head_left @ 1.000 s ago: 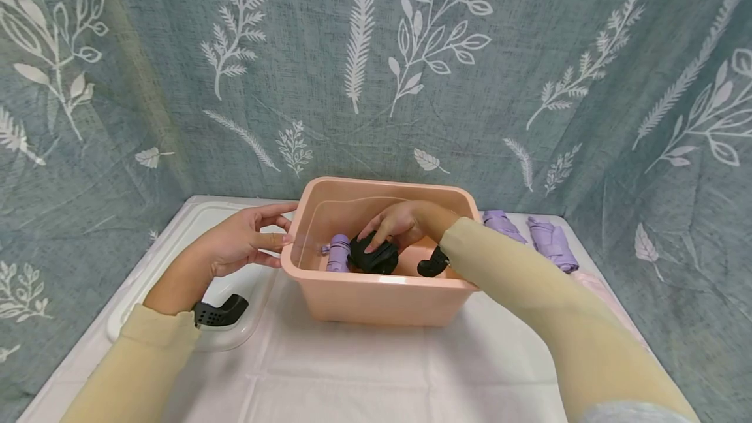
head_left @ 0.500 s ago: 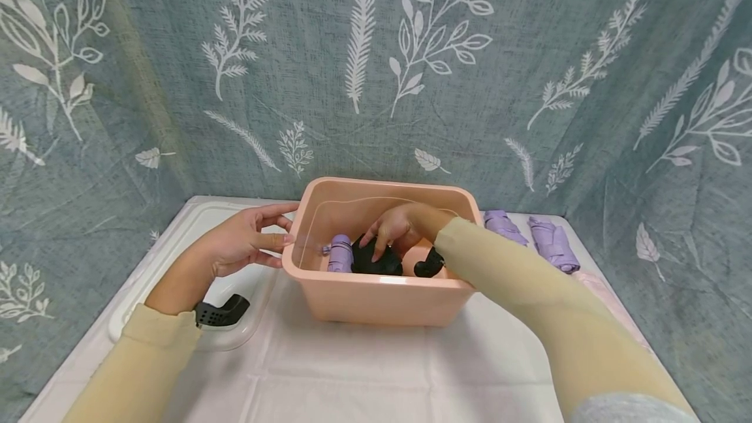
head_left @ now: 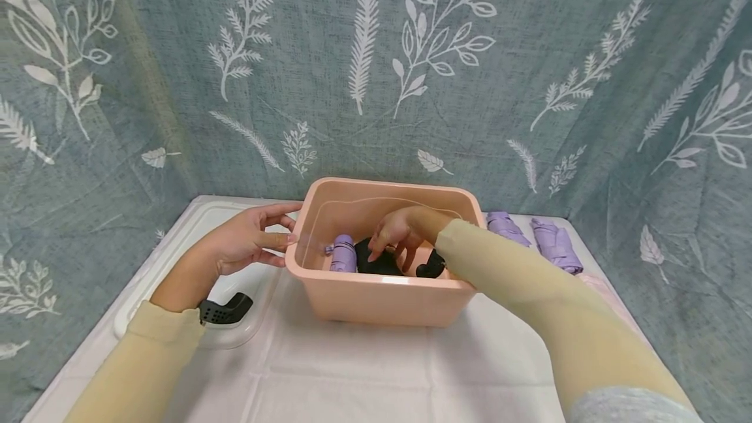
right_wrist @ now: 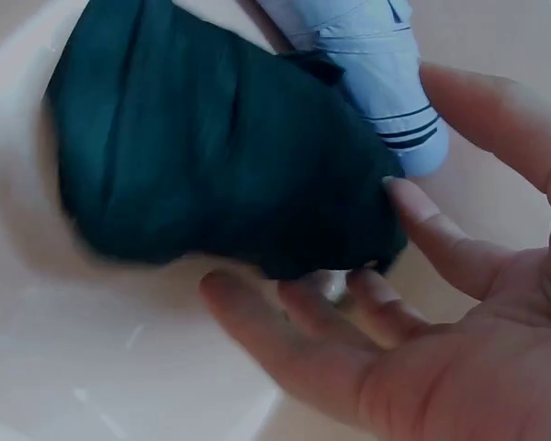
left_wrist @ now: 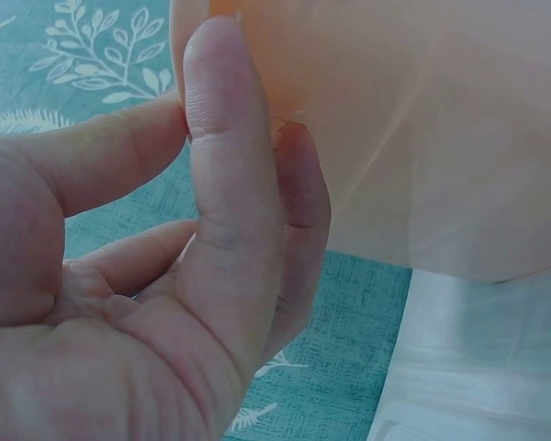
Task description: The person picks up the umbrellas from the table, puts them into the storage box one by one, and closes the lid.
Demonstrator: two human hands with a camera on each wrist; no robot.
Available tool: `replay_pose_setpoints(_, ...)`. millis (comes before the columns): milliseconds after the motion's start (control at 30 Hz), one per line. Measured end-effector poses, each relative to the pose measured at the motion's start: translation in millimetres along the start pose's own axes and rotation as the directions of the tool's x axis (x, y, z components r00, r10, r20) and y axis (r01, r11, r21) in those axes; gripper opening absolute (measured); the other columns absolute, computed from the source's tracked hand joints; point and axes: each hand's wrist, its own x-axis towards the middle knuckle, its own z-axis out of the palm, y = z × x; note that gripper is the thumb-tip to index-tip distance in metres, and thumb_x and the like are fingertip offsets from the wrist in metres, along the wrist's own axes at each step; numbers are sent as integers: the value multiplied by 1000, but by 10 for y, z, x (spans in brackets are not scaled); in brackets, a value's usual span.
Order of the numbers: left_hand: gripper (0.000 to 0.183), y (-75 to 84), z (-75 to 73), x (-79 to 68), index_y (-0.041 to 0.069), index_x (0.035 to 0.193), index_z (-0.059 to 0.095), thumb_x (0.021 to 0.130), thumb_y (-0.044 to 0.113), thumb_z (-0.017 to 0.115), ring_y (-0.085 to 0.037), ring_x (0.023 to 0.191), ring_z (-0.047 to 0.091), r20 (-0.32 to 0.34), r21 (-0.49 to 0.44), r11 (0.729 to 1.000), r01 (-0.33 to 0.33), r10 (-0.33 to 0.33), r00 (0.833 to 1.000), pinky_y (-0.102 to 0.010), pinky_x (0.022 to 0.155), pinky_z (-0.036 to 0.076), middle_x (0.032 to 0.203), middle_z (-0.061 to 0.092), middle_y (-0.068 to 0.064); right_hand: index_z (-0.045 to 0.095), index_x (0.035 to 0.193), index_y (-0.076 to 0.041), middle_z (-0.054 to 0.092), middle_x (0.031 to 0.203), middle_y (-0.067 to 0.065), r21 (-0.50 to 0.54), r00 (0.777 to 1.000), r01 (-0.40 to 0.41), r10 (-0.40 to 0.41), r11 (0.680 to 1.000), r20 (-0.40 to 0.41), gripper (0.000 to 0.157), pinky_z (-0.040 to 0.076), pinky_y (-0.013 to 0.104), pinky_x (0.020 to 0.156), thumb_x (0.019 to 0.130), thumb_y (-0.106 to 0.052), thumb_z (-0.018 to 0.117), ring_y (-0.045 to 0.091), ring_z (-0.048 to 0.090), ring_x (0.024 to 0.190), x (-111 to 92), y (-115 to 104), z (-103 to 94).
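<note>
My left hand [head_left: 252,240] touches the left rim of a peach plastic bin [head_left: 376,299] with fingers spread. In the left wrist view, fingertips [left_wrist: 225,46] lie against its outer wall. My right hand [head_left: 402,234] reaches down inside the bin, over a folded black fabric bundle [head_left: 373,261]. In the right wrist view, the bundle [right_wrist: 220,156] looks dark green-black, and the fingers are loosely bent along its edge, not wrapped round it. Left of it on the bin floor stands a rolled purple bundle [head_left: 343,254] with dark bands; it touches the black one.
Two rolled purple bundles [head_left: 552,243] lie on the white-covered table [head_left: 352,371] right of the bin, near a pink item [head_left: 605,292] partly behind the right sleeve. A white lid [head_left: 223,289] lies at the left. A patterned curtain [head_left: 352,83] hangs behind.
The black bundle has settled lower and flatter on the bin floor, and my right fingers have loosened from it. My left hand stays at the rim.
</note>
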Motion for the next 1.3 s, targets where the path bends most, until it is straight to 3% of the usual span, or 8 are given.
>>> replay_pose_setpoints(200, 79, 2, 5, 5, 12, 163, 27, 96, 5, 70, -17, 89, 70, 5, -3, 1000, -3, 3, 1000, -37, 78, 65, 125, 48, -13, 47, 142, -13, 40, 154, 10, -29, 999, -10, 11, 1000, 33, 53, 54, 66, 97, 95, -12, 72, 49, 55, 126, -99, 18, 18)
replay_pose_setpoints(367, 79, 10, 13, 6, 11, 163, 27, 97, 5, 69, -16, 88, 70, 2, -5, 1000, -3, 3, 1000, -37, 78, 65, 123, 49, -12, 54, 139, -15, 63, 128, 1, -109, 999, 37, -35, 993, 18, 47, 56, 59, 89, 96, -22, 70, 37, 70, 95, -279, 46, 52)
replay_pose_setpoints(500, 78, 11, 17, 4, 11, 163, 27, 97, 4, 69, -16, 87, 69, 0, -7, 1000, -3, 3, 1000, -37, 78, 65, 122, 49, -12, 54, 138, -10, 67, 117, -2, -82, 997, 72, -70, 994, 32, 49, 51, 62, 97, 94, -22, 71, 30, 72, 92, -331, 61, 74)
replay_pose_setpoints(600, 79, 8, 16, 4, 12, 163, 28, 97, 4, 69, -17, 88, 70, 5, -6, 1000, -5, 5, 1000, -37, 78, 65, 124, 49, -13, 57, 137, -10, 66, 123, -1, -83, 997, 72, -71, 994, 15, 48, 50, 65, 96, 93, -22, 70, 30, 73, 93, -291, 59, 73)
replay_pose_setpoints(767, 79, 8, 19, 2, 11, 163, 28, 97, 5, 69, -18, 90, 70, 9, 3, 1000, -10, 10, 1000, -36, 78, 65, 126, 48, -15, 50, 141, -3, 53, 131, 8, -6, 997, 64, -64, 998, 40, 48, 59, 49, 79, 95, -7, 61, 30, 58, 88, -66, 18, 86)
replay_pose_setpoints(967, 79, 15, 22, -5, 11, 163, 28, 96, 3, 69, -18, 89, 69, 0, 4, 1000, -8, 8, 1000, -36, 77, 65, 125, 48, -14, 54, 95, 2, 43, 96, 10, 90, 997, 59, -63, 994, 41, 6, 63, 43, 63, 94, -1, 49, 32, 49, 75, 110, -76, 140)
replay_pose_setpoints(1067, 78, 24, 27, -11, 10, 163, 27, 97, 2, 67, -17, 89, 68, -1, 5, 1000, -10, 10, 1000, -36, 78, 65, 124, 48, -13, 53, 89, 2, 43, 96, 12, 115, 998, 52, -55, 992, 23, 7, 65, 46, 67, 93, -1, 48, 34, 52, 77, 127, -109, 166)
replay_pose_setpoints(1300, 78, 16, 21, -22, 11, 163, 28, 97, 3, 68, -20, 93, 69, -4, 6, 1000, -13, 13, 1000, -36, 78, 65, 124, 48, -13, 49, 114, 10, 52, 118, 21, 129, 999, 6, -11, 992, 38, 24, 54, 59, 100, 94, -4, 47, 36, 57, 94, 152, -117, 207)
